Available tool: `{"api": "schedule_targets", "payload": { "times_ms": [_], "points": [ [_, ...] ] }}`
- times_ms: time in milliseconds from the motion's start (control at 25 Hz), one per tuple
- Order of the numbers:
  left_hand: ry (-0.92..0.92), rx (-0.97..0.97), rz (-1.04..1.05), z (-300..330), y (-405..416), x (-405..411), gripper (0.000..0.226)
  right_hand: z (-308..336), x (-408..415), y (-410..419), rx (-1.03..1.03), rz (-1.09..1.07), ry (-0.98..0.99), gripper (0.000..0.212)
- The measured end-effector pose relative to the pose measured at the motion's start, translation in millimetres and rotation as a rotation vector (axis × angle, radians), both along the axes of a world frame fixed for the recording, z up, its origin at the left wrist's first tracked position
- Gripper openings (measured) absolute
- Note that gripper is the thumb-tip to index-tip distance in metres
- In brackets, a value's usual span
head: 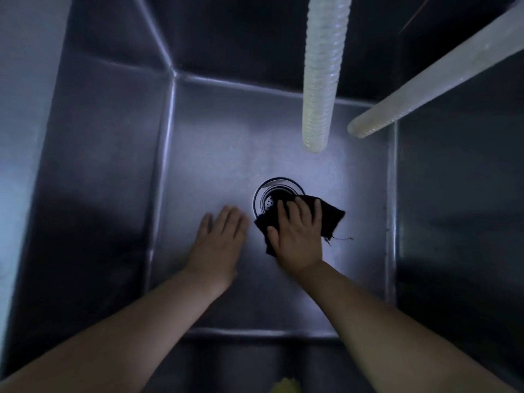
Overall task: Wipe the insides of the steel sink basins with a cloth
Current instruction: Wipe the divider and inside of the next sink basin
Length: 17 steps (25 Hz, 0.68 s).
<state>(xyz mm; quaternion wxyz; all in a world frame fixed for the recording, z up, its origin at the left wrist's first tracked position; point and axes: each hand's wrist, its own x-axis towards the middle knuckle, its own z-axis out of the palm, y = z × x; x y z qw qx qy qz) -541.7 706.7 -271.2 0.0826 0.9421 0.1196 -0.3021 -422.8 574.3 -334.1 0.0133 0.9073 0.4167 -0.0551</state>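
You are looking straight down into a deep, dim steel sink basin [215, 154]. Your right hand [297, 234] lies flat with fingers spread on a dark, frayed square cloth [330, 215], pressing it to the floor at the edge of the round perforated metal drain [269, 198]. Your left hand [219, 239] rests flat on the bare floor just beside it. Two pale ribbed translucent hoses [320, 75] hang above the basin, one straight down, one slanting from the right

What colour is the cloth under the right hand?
Black, or very dark, cloth, seen in the head view, the only one.
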Motion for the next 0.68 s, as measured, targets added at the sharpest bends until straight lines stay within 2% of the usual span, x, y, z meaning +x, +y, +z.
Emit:
{"api": "schedule_targets", "payload": {
  "times_ms": [120, 200, 320, 480, 560, 680],
  "points": [
    [-0.036, -0.008, -0.044, -3, 12, 35, 0.109, -1, 1, 28, 0.072, -0.008, 0.039, 0.047],
    [0.039, -0.017, -0.051, -9, 17, 47, 0.123, -2, -1, 32, 0.125, -0.011, 0.075, 0.042],
    [0.118, 0.029, -0.066, -13, 15, 56, 0.131, -5, 9, 18, 0.161, 0.13, 0.127, 0.043],
    [0.176, 0.118, -0.108, -9, 7, 68, 0.125, 3, 41, 9, 0.085, 0.309, 0.233, 0.044],
    [0.189, 0.13, -0.124, -6, 6, 71, 0.118, 9, 48, 9, 0.029, 0.358, 0.252, 0.048],
    [0.199, 0.15, -0.139, -5, 6, 71, 0.119, 13, 49, 7, -0.114, 0.441, 0.251, 0.055]
  ]
}}
